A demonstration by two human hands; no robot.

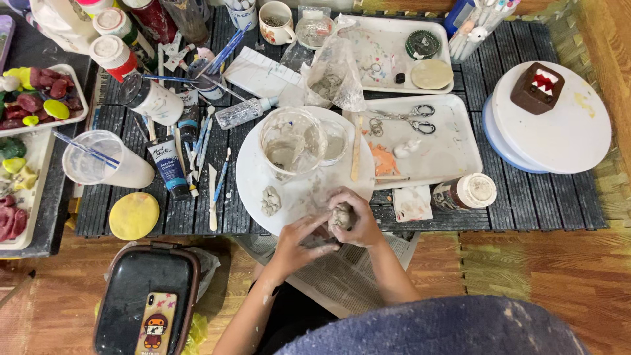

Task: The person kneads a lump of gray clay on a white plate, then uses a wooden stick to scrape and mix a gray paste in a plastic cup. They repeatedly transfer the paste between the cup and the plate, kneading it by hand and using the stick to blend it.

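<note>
My right hand (358, 220) is closed around a lump of grey clay (340, 215) at the near edge of a round white board (253, 174). The fingers of my left hand (303, 240) press against the same lump from the left. Both hands are smeared with clay. A smaller piece of grey clay (270, 200) lies on the board to the left of my hands. A clear plastic cup (292, 141) with clay residue stands on the board above them.
A white tray (453, 148) holds scissors (411, 119) and orange scraps. A turntable (568, 131) carries a brown block figure (537, 87). Paint tube (167, 167), brushes, bottles and a water cup (98, 161) crowd the left. A dark case with a phone (154, 323) lies on the floor.
</note>
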